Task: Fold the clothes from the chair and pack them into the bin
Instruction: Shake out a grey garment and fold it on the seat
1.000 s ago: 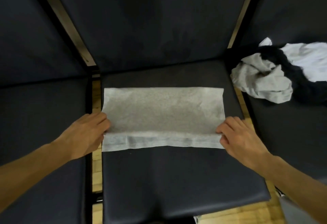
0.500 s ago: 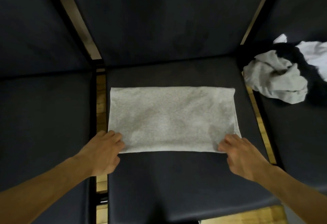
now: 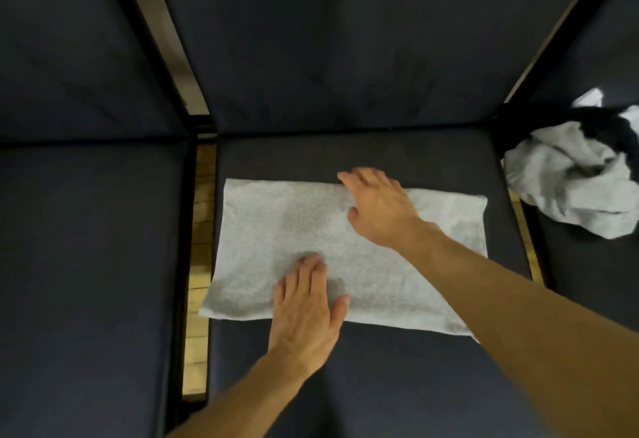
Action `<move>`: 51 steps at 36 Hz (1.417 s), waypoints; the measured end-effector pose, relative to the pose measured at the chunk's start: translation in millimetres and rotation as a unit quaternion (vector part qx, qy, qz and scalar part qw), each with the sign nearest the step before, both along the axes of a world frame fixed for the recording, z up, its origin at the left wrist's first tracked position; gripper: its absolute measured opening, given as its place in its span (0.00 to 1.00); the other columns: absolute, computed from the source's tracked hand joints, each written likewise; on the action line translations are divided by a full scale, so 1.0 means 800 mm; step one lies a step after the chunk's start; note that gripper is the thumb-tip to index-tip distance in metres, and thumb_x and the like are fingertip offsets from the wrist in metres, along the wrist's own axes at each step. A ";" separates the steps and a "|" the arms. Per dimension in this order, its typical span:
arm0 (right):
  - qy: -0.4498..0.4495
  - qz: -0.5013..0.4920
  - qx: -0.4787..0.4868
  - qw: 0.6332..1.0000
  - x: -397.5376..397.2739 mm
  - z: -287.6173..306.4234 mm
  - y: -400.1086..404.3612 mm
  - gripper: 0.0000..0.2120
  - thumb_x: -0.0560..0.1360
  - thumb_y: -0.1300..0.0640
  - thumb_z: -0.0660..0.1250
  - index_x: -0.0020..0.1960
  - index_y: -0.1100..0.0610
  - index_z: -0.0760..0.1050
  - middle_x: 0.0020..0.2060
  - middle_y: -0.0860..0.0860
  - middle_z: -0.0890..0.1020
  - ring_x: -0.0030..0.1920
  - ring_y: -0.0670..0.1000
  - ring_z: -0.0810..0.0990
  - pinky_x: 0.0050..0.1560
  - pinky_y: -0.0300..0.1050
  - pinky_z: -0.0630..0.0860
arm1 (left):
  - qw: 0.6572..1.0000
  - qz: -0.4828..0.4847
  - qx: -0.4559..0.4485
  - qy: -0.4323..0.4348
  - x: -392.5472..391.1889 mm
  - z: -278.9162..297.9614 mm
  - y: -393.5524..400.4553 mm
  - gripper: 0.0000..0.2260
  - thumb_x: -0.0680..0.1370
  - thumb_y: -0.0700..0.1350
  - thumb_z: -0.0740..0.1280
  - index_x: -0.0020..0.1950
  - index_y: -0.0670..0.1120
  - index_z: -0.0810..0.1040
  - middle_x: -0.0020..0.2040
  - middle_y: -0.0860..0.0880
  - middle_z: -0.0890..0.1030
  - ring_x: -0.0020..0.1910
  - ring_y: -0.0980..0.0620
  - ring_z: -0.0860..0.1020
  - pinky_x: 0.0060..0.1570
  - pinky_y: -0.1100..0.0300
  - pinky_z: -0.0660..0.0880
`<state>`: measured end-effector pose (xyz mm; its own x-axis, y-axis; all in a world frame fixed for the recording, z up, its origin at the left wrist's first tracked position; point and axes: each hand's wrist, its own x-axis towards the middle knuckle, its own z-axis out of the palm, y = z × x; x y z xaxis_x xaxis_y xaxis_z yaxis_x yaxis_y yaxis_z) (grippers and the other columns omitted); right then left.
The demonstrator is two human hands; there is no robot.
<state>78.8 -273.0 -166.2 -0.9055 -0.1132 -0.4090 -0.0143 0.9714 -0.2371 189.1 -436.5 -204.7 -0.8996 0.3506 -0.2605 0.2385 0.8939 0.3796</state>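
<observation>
Head view, nearest first: left hand [image 3: 306, 302] lying flat, fingers straight, pressing down on the near half of the grey garment [image 3: 276, 230], gripping nothing. A bit farther in, right hand [image 3: 377, 206] also spread out with relaxed fingers, resting on the far edge near the middle, not pinching anything either. Garment folded into a neat rectangle and sitting flat on the dark seat cushion [image 3: 345, 385] of the middle chair, left corner hanging slightly over the gap.

Looks like soft, thin knit stuff, so probably very light and floppy, zero stiffness. Likely to sag and lose the fold if lifted by one corner. Best bet for the next fold: pinching the two corners of one short side and bringing them across, or sliding flat palms underneath for carrying. Nothing fragile, hardly slippery on that cushion by the look of it.

Farther off to the right, on the next chair over: crumpled pile of clothes [image 3: 570, 188], grey and white mixed with something black, not yet folded.

No bin anywhere in view, so no telling what's in it.
</observation>
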 end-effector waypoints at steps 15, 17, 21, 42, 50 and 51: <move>-0.265 -0.424 -0.147 0.854 0.130 -0.018 0.024 0.25 0.68 0.50 0.72 0.57 0.59 0.65 0.51 0.57 0.77 0.49 0.59 0.81 0.49 0.57 0.80 | 0.970 0.233 0.013 -0.073 -0.090 0.026 -0.033 0.24 0.75 0.47 0.69 0.69 0.44 0.65 0.65 0.46 0.70 0.63 0.45 0.68 0.63 0.47 0.69; -0.205 -0.492 -0.204 0.821 0.137 -0.021 0.020 0.22 0.69 0.50 0.72 0.54 0.60 0.67 0.47 0.57 0.78 0.47 0.58 0.80 0.48 0.58 0.80 | 0.951 0.283 0.052 -0.110 -0.080 0.027 -0.031 0.26 0.74 0.48 0.71 0.67 0.43 0.66 0.62 0.45 0.72 0.61 0.45 0.71 0.57 0.47 0.73; -0.196 -0.561 -0.259 0.762 0.149 -0.028 0.008 0.22 0.70 0.51 0.73 0.55 0.62 0.70 0.47 0.56 0.80 0.44 0.55 0.81 0.43 0.53 0.81 | 0.952 0.267 0.014 -0.150 -0.081 0.028 -0.030 0.27 0.72 0.50 0.73 0.65 0.44 0.66 0.61 0.45 0.72 0.60 0.43 0.71 0.56 0.47 0.74; -0.147 -0.637 -0.455 0.605 0.197 0.011 -0.036 0.08 0.72 0.61 0.68 0.50 0.58 0.76 0.46 0.54 0.83 0.45 0.54 0.83 0.45 0.53 0.81 | 0.813 0.281 0.237 -0.451 -0.083 0.052 -0.056 0.20 0.72 0.49 0.73 0.62 0.51 0.74 0.55 0.49 0.81 0.52 0.49 0.81 0.52 0.50 0.78; -0.083 -0.621 -0.506 0.592 0.201 0.027 -0.021 0.26 0.71 0.64 0.71 0.66 0.51 0.68 0.53 0.51 0.82 0.47 0.51 0.84 0.49 0.52 0.81 | 0.785 0.307 0.316 -0.435 -0.092 0.074 -0.072 0.38 0.54 0.49 0.82 0.61 0.50 0.71 0.55 0.48 0.81 0.47 0.49 0.83 0.40 0.55 0.80; -0.072 -0.612 -0.518 0.593 0.201 0.036 -0.017 0.31 0.72 0.65 0.71 0.70 0.46 0.65 0.54 0.48 0.82 0.49 0.50 0.84 0.52 0.53 0.81 | 0.790 0.299 0.330 -0.422 -0.094 0.084 -0.073 0.41 0.52 0.50 0.82 0.62 0.52 0.71 0.54 0.49 0.81 0.47 0.50 0.83 0.40 0.56 0.80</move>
<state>239.7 -286.3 -137.7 -0.5322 0.3360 -0.7771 0.6443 -0.4347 -0.6292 113.6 -494.7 -137.5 -0.5593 0.2388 -0.7939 -0.7381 0.2926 0.6080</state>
